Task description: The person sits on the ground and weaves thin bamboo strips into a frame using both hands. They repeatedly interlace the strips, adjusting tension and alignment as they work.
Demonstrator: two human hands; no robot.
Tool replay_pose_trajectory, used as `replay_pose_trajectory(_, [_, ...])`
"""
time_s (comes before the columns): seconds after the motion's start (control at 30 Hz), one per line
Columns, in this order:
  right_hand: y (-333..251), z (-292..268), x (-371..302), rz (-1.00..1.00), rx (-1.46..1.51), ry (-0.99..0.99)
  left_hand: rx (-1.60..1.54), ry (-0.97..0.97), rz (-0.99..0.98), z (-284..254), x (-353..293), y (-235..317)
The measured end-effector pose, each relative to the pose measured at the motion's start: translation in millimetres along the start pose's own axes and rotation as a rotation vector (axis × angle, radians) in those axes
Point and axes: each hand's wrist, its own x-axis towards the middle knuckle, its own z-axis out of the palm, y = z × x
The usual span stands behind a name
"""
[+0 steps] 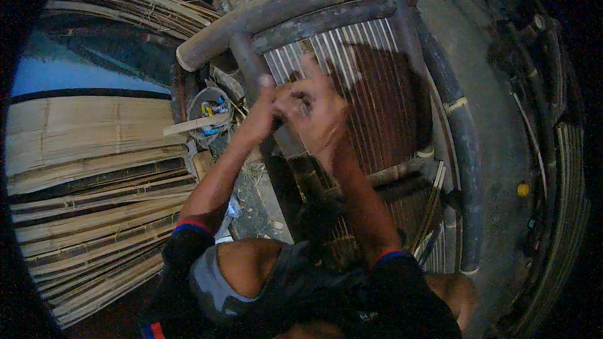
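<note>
My left hand (259, 116) and my right hand (319, 113) meet in front of my chest, apparently touching. Both are smeared by motion. The left thumb sticks up, and one finger of the right hand points upward. Other fingers overlap around a dark gap, so I cannot make out whether anything is held between them. Below the hands is a bamboo bench (276, 9) of thick round poles. Its slatted panel (377, 125) has thin parallel strips, pale at the far end and brown under shadow.
Stacks of flat woven bamboo strips (88, 132) lie on the left. A bucket (200, 100) with colourful wrappers stands beside the bench, a pale slat (198, 123) across it. Bundled thin strips (135, 3) lie at the far left. A small yellow round thing (522, 189) rests on the right.
</note>
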Motion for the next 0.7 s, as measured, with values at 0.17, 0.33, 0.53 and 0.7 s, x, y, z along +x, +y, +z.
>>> replay_pose_trajectory(0.17, [-50, 18, -25, -0.112, 0.031, -0.474, -0.515, -0.048, 0.312, -48, -22, 61])
replay_pose_trajectory(0.33, [-31, 29, -44, 0.074, 0.019, -0.352, 0.431, 0.801, 0.8, -217, -132, 114])
replay_pose_trajectory(0.53, [-13, 12, -34, 0.343, -0.145, -0.432, 1.467, 1.157, 0.514, -329, -280, 113])
replay_pose_trajectory(0.7, [26, -5, -43, 0.594, -0.458, -0.366, 1.652, 0.782, -1.078, -372, -363, 85])
